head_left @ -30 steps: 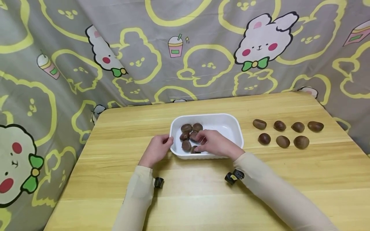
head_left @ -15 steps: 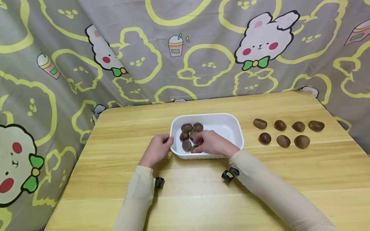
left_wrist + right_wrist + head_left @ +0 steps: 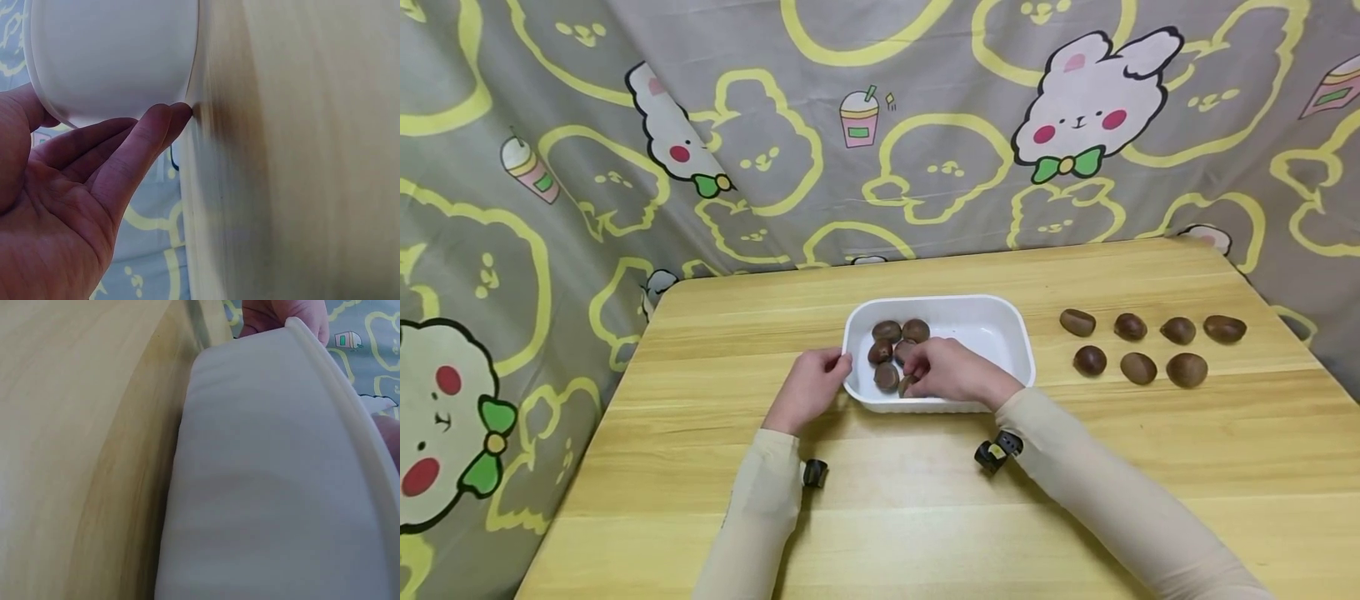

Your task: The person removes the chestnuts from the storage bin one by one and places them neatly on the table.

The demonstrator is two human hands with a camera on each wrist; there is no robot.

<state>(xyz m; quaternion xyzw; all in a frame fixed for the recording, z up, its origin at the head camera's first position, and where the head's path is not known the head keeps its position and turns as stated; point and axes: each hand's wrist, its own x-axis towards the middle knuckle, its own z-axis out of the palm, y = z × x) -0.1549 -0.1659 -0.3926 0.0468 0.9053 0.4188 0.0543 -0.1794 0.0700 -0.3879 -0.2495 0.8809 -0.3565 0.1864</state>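
Note:
A white rectangular dish [image 3: 1007, 379] stands on the table with several brown chestnuts [image 3: 886, 332] grouped at its left end. My left hand [image 3: 808, 387] holds the dish's left end. In the left wrist view its thumb is at the rim and the fingers [image 3: 134, 150] lie against the outer wall. Inside the dish, my right hand [image 3: 958, 371] reaches over the near wall and pinches a chestnut [image 3: 906, 385] at the near side, partly covered by the fingers. The right wrist view mostly holds the outer wall of the dish [image 3: 269, 469]; the right fingers are hidden there.
To the right of the dish, several more chestnuts [image 3: 1138, 367] lie in two rows on the wooden table [image 3: 880, 517]. A grey patterned curtain [image 3: 947, 225] hangs behind the table and at its sides.
My right hand has shifted slightly left and its fingers have closed on the near chestnut, which now looks tilted. The left hand stays at the dish's end.

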